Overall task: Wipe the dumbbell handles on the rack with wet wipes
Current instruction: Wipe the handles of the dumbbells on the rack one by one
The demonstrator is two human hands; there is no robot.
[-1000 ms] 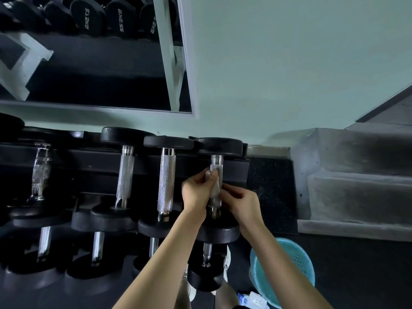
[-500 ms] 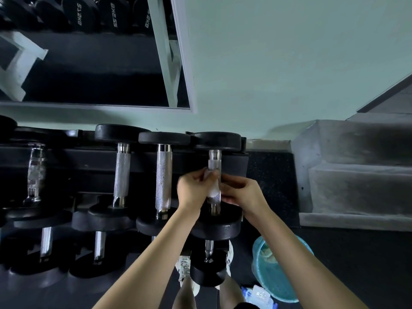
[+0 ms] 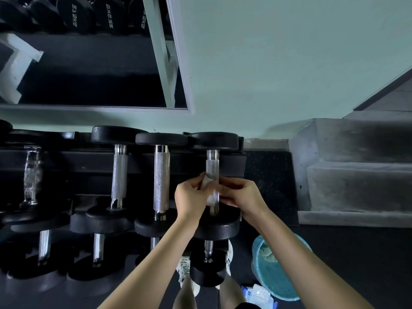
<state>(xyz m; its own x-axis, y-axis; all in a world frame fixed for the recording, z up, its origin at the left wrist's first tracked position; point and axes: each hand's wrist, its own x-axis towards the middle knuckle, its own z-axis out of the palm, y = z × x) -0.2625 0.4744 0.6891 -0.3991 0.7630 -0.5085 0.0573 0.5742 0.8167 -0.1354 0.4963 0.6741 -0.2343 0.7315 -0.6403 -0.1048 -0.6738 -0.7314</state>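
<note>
The wipe pack [image 3: 258, 294] and teal basket [image 3: 278, 277] sat by the feet, within reach, likely for supply and waste; above, the left hand [image 3: 191, 197] and right hand [image 3: 243, 195] both pinched the wet wipe [image 3: 209, 192] folded round the rightmost dumbbell handle [image 3: 212, 168] on the rack [image 3: 66, 161], apparently to cover every side.

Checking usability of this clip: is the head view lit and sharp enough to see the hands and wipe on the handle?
Head view: dim, bluish cast, yet the left hand, right hand, wipe and dumbbell handle read sharp; the lower-tier dumbbells sink into shadow; wide-angle distortion skews the mirror frame.
</note>
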